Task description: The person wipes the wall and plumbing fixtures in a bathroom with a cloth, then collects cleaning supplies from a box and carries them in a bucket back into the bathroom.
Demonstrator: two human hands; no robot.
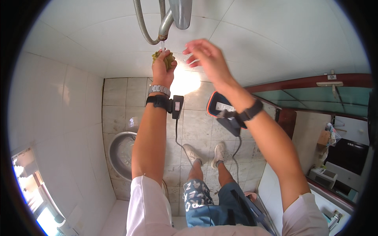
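Observation:
My left hand point(163, 66) grips a crumpled olive-green cloth point(169, 60) under a metal faucet spout point(164, 33). A thin stream of water point(163, 45) runs from the spout onto the hand and cloth. To the right, my right hand point(206, 56) is raised in front of the white tiled wall, its fingers apart and curved, with nothing in them. Some blur shows on that hand. Each wrist carries a strapped black device with a cable, and a metal-band watch point(159, 89) sits on the left one.
A flexible metal hose point(143, 25) loops beside the spout. On the tiled floor stand a grey metal basin point(118, 153), partly behind my left arm, and a dark blue, orange-rimmed container point(214, 101) under my right arm. A red-framed door point(307, 81) opens at the right.

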